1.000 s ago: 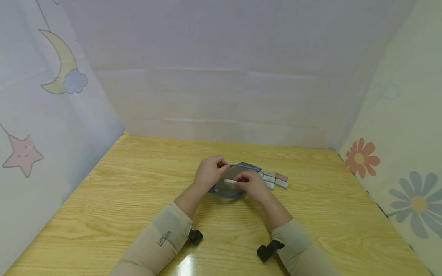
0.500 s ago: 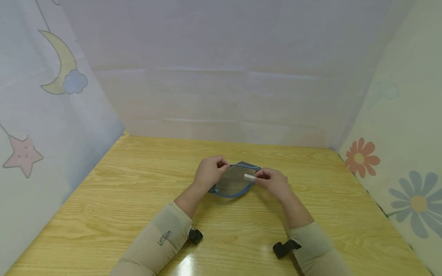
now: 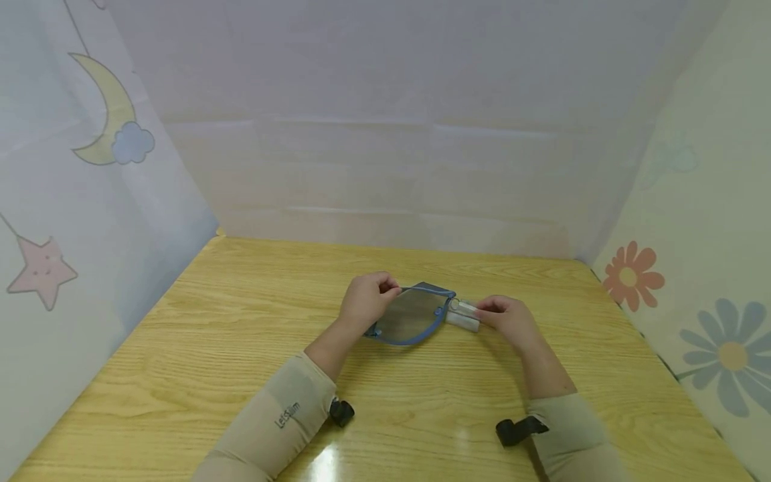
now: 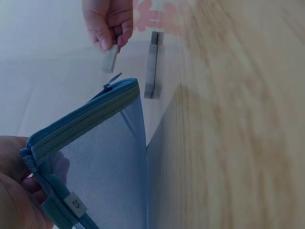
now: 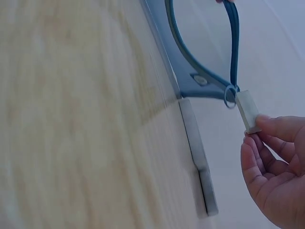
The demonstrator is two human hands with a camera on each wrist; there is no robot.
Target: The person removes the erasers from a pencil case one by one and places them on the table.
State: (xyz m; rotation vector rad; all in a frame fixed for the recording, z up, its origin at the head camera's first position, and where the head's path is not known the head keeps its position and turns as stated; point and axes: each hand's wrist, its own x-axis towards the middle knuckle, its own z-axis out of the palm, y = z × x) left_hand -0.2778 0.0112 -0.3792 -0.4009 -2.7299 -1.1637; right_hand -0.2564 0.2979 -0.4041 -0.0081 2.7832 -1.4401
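Note:
A blue mesh zipper pouch [image 3: 409, 320] stands with its mouth unzipped and spread apart. My left hand [image 3: 366, 302] pinches the zippered edge at the pouch's left end. A small tag with 25 [image 4: 76, 203] shows near that end in the left wrist view. My right hand [image 5: 279, 167] pinches a small pale rectangular block [image 5: 247, 110] between thumb and fingers, raised just beyond the pouch's right end. Close to the zipper's pull ring [image 5: 230, 97], the block's upper end overlaps the pouch corner in the right wrist view.
Several flat bar-shaped blocks [image 3: 462, 323] lie on the wooden table [image 3: 253, 294] at the pouch's right end, partly hidden by my right hand. Printed paper walls [image 3: 385, 174] enclose the table at the back and both sides.
My right hand has moved right with the pale block, from over the pouch to above the blocks on the table. My left hand and the pouch have stayed in place.

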